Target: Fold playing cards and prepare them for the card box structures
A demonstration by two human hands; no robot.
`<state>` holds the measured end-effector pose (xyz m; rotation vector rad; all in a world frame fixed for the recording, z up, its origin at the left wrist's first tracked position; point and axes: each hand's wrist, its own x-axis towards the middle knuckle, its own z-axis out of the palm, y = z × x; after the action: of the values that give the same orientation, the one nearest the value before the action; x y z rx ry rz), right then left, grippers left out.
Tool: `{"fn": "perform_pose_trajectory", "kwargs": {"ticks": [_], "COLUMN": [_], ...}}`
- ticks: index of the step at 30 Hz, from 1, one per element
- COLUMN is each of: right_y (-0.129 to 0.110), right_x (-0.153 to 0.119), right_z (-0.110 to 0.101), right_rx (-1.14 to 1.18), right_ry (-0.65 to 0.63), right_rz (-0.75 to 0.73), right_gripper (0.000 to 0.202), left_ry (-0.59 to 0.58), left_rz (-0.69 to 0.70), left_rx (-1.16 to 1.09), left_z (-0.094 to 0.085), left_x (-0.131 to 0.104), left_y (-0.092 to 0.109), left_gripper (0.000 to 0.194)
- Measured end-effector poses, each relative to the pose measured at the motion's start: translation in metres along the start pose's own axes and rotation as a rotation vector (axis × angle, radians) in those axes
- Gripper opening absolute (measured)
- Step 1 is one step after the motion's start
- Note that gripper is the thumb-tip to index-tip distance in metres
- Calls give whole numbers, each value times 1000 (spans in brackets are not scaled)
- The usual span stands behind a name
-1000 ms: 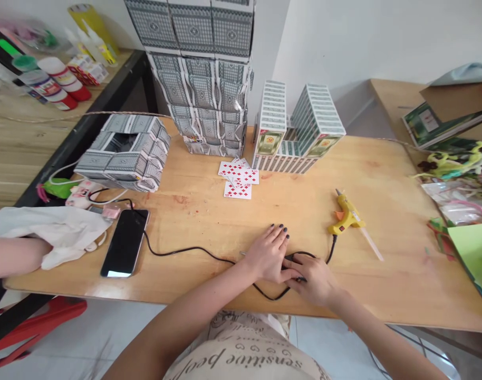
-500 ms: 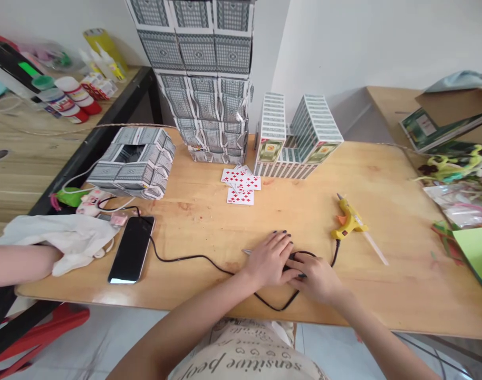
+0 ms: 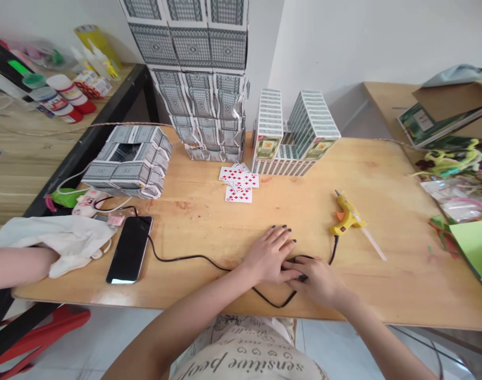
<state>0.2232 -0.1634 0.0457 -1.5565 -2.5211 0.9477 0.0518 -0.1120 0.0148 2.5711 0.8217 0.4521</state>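
My left hand (image 3: 269,255) lies flat on the wooden table (image 3: 185,221), its fingers spread and pointing forward. Close against it on the right is my right hand (image 3: 314,277), its fingers bent over a black cable (image 3: 278,304) near my left thumb; what lies beneath them is mostly hidden. The cable runs to a yellow glue gun (image 3: 347,214) with a clear glue stick in its rear, lying to the right. Ahead of my hands, several playing cards (image 3: 239,182) overlap face up, below a tall tower of cards (image 3: 201,95).
A phone (image 3: 130,249) lies left, beside a white cloth (image 3: 55,240) and another person's arm (image 3: 21,267). A low card structure (image 3: 130,161) stands behind them. Stacked card boxes (image 3: 294,132) stand at the back, and green paper (image 3: 476,250) is at far right.
My left fingers have spread a little more and shifted slightly forward. The silvery tip beside my left hand is now mostly covered. The view has moved slightly; the table objects stay in place.
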Motion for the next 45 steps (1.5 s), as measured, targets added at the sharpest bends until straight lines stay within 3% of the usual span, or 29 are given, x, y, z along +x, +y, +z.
{"fn": "perform_pose_trajectory", "kwargs": {"ticks": [14,18,22,26,34,45], "right_y": [0,-10,-17,-12,-9,3], "right_x": [-1,4,16,14,-15,7], "right_z": [14,22,21,12,11,6], "right_rx": [-138,-202,-142,-94,-65,-24], "right_ry": [80,175,226,180,-11,30], "right_rz": [71,141,236,191,28,86], "right_gripper": [32,35,33,30,24,33], "left_ry": [37,40,10,42,91,65], "left_rz": [81,142,223,176,42,-15], "left_rx": [2,-5,-12,24,35,-37], "left_z": [2,5,5,7,18,-1], "left_x": [5,8,15,12,-22,2], "left_y": [-11,-24,-38,-30,16,-12], "left_gripper": [72,76,66,66,66,69]}}
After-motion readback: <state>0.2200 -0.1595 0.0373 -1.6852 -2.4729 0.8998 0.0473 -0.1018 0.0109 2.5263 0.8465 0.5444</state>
